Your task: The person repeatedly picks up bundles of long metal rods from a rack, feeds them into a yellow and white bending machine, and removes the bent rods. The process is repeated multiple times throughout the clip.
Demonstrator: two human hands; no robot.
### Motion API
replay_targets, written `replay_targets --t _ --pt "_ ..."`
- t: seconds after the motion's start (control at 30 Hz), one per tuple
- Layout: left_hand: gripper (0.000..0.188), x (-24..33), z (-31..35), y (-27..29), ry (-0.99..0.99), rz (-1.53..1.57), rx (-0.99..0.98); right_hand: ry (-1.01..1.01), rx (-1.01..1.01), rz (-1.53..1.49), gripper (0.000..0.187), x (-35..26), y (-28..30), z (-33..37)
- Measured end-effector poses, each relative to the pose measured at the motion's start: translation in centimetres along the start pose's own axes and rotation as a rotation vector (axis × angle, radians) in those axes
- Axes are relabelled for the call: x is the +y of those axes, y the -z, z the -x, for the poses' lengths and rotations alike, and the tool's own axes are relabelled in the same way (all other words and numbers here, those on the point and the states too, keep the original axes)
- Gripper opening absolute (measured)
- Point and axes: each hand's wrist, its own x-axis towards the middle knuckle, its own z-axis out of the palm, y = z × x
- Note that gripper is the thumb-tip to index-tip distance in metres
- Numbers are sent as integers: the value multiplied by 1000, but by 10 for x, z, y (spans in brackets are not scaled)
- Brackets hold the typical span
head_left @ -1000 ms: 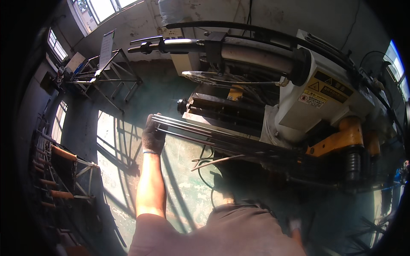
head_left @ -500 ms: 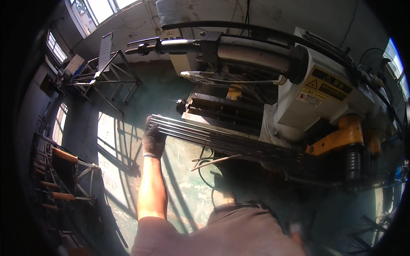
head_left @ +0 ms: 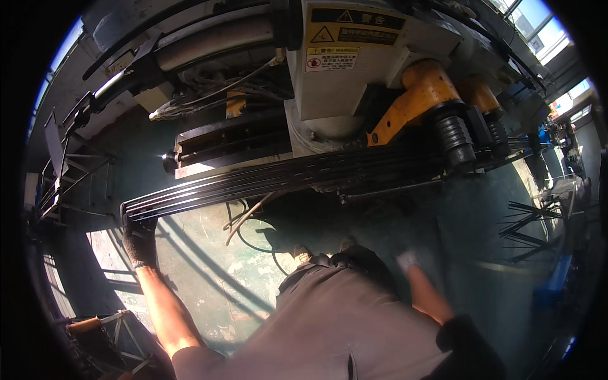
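Note:
My left hand (head_left: 140,240), in a dark knit glove, wraps round the left ends of several long, thin metal bars (head_left: 253,182). The bars lie side by side and run to the right along the front of a bending-type machine (head_left: 326,95) with a pale housing. Their far ends pass under orange arms (head_left: 415,101) and a black ribbed cylinder (head_left: 453,136), where shadow hides the detail. Low beside my right leg is my right hand (head_left: 407,258), in what looks like a pale glove, away from the bars. Motion blurs its fingers.
A metal frame stand (head_left: 85,168) is at the far left. Near the lower left is a rack (head_left: 120,335) with an orange-brown padded bar. Dark bars (head_left: 529,231) lie crossed at the right. A loose cable (head_left: 275,250) curls on the green floor.
My view has turned to the right, so the machine and bars appear farther left. My left hand keeps its hold on the bar ends. More of my right forearm now shows.

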Motion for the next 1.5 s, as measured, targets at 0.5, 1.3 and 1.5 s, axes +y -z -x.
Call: replay_targets --t 0.5,1.3,1.5 --pt "77 -143 88 -106 216 398 576 -90 211 -587 45 82 -3 -60" --pt "24 -286 174 -316 -583 -1819 -777 -280 700 -1344 44 190 91 -2" --pt "30 -263 189 -348 -464 -1582 -699 -448 1186 -1696 42 208 173 95"
